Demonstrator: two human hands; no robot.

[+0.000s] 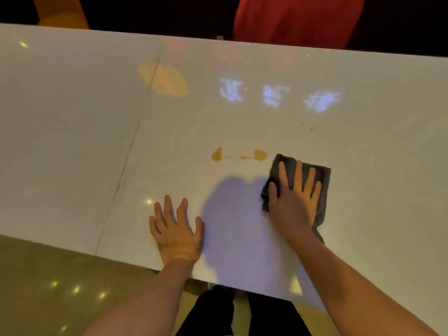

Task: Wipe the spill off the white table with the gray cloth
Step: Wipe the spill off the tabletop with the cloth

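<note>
White table (72,141) is filling most of the view, its glossy top reflecting coloured lights and three pale glowing marks along the far side. Beyond its far edge, an orange chair (63,15) is standing at the left and a red chair (298,20) is standing at the right, both against a dark background. Beige flooring (48,275) is showing below the near edge at the lower left.

Proceeding left to right: a thin dark seam (131,146) is running diagonally across the tabletop. The left hand (175,229) is resting flat on the surface near the near edge, palm down, fingers spread and gripping nothing. Farther from the person and slightly to the right, the spill (217,154) is lying as two amber puddles with small droplets between them; a few separate specks are sitting farther right. The right-hand puddle is lying just beside the upper left corner of the gray cloth (323,180), apparently not touching it. The right hand (294,195) is pressing flat on the folded cloth, fingers extended over it rather than curled around it. A soft shadow is falling on the table between the two hands.
</note>
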